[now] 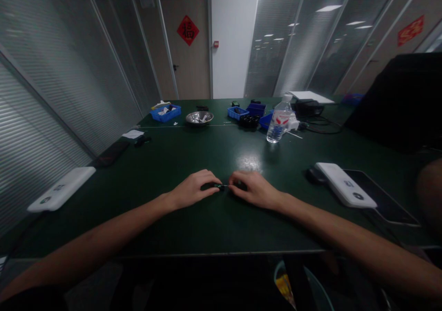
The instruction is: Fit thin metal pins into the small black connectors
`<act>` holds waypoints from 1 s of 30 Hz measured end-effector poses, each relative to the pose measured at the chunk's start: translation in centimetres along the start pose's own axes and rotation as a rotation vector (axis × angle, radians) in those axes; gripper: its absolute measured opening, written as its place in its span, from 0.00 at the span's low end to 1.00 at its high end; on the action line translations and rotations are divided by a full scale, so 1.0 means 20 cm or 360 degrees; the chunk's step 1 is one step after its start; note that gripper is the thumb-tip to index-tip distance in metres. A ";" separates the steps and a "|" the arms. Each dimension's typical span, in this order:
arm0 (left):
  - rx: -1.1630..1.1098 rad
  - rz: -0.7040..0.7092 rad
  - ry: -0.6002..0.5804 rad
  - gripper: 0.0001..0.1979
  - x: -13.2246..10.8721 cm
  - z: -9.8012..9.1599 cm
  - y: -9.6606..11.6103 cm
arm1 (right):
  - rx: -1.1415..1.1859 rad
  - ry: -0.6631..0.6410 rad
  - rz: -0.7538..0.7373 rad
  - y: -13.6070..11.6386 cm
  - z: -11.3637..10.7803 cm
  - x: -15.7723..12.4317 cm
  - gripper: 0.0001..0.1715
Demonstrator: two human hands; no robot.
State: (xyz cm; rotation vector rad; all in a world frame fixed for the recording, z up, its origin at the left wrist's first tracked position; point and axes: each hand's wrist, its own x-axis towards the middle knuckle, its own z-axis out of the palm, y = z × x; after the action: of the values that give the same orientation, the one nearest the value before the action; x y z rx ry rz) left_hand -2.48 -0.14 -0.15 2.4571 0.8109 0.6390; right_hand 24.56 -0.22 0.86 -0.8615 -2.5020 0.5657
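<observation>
Both hands meet low over the dark green table [193, 150], near its front middle. My left hand [195, 187] pinches a small dark part with a greenish mark [220, 187] between thumb and fingers. Just right of it, my right hand [253, 187] is closed, thumb and fingertips together. A thin, light sliver [226, 186] spans the short gap between the dark part and the right fingertips. Its kind is too small to make out, and the right fingers hide whatever lies inside them.
A water bottle [279, 120] stands at back right, near blue trays [238, 113]. Further left are a metal bowl [199, 119] and a blue basket [166, 113]. White devices lie left [62, 189] and right [345, 185]. A dark monitor-like shape [400, 99] stands far right, near a blurred person's arm [430, 191].
</observation>
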 end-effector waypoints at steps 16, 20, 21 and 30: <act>-0.0076 0.0040 0.0112 0.16 -0.03 0.00 0.00 | 0.0157 0.0057 -0.0043 -0.02 -0.02 0.00 0.06; -0.0125 0.0119 0.0188 0.16 -0.03 0.01 -0.02 | 0.0252 0.0097 -0.0007 -0.01 0.00 0.00 0.06; -0.0137 0.0153 0.0216 0.16 -0.03 0.01 -0.02 | 0.0275 0.0107 0.0003 -0.01 0.01 0.00 0.07; -0.0200 0.0316 0.0435 0.16 -0.03 0.02 0.01 | 0.0470 0.0169 0.0076 -0.03 0.03 0.00 0.09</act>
State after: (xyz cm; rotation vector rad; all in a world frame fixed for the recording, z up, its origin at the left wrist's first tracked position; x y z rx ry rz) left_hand -2.67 -0.68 -0.49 2.3834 0.6069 1.0835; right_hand 24.01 -0.82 0.62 -0.8153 -2.2342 0.8567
